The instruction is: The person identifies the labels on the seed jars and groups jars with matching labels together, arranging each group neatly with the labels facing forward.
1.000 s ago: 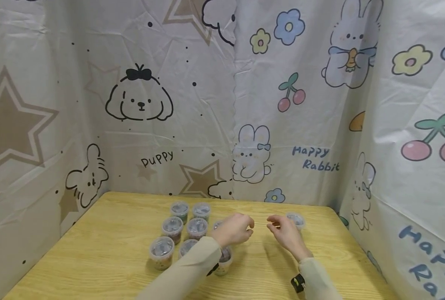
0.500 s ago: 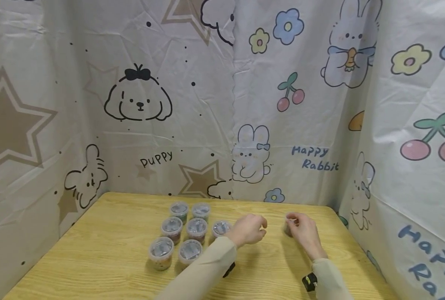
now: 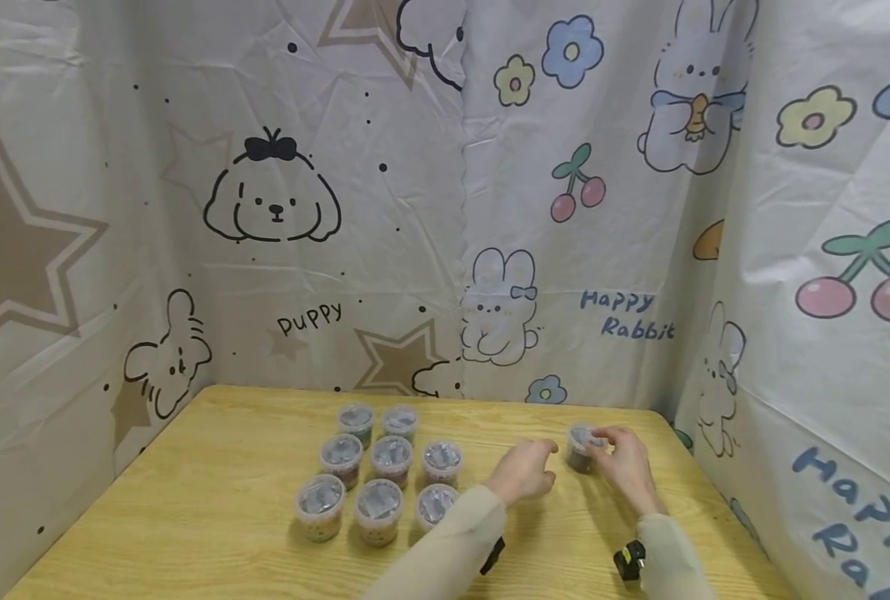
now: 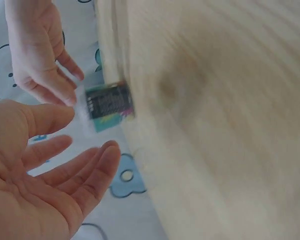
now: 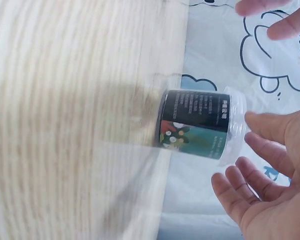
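Note:
At the right of the table stands a clear plastic tub (image 3: 580, 454) with a lid. A black and teal printed label wraps the tub (image 5: 195, 122) in the right wrist view. My right hand (image 3: 628, 467) is at its lid, thumb and fingers spread near the rim and not closed round it. Whether the fingertips touch the lid (image 5: 235, 125) I cannot tell. My left hand (image 3: 523, 471) hovers over the table to the left of the tub, holding nothing. In the left wrist view the left hand (image 4: 55, 175) has its fingers loosely parted, and the tub looks blurred.
Several similar lidded tubs stand in rows left of centre, among them a front-left tub (image 3: 320, 508) and a tub (image 3: 441, 462) near the left forearm. The left sleeve (image 3: 445, 546) partly covers the front-right tub (image 3: 436, 504). Printed cloth (image 3: 407, 250) hangs behind the wooden table (image 3: 190, 483).
Both hands have moved to the right. My right hand has reached the lone tub, which stays about where it was. The row of tubs at the left has come out from behind my left arm.

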`<state>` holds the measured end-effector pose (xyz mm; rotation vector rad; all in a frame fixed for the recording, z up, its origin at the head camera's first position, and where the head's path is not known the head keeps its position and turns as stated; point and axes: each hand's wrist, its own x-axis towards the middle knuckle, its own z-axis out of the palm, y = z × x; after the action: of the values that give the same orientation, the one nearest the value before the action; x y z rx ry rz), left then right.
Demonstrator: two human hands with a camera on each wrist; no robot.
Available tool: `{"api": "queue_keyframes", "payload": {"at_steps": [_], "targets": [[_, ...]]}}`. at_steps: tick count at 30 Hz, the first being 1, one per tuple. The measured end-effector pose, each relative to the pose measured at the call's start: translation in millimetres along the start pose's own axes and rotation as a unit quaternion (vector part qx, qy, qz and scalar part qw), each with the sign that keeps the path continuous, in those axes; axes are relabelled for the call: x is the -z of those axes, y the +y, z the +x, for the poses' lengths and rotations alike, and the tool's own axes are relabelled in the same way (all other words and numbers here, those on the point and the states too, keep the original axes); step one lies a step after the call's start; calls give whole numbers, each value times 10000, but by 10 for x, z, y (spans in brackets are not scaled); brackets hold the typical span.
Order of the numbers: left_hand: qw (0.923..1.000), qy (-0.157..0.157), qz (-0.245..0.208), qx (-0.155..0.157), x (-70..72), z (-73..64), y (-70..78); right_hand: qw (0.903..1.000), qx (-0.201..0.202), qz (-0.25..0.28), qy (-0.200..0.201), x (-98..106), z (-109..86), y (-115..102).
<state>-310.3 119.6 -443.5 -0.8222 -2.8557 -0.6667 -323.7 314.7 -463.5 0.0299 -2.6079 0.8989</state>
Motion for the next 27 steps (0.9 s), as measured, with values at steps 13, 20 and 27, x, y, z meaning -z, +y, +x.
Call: {"api": "queue_keyframes", "payload": {"at_steps": [13,20,27], "targets": [[9917,-72,-1174,528,-346,43,11,9993,-25,96,-368,-72,10,67],[9923,36,-1194,312,-392,74,8,9996,55,22,-288,-115,25,79],[9933,136,-1133,201,-377,73,-16,9986,284,102,-437,-117,17,34]]}}
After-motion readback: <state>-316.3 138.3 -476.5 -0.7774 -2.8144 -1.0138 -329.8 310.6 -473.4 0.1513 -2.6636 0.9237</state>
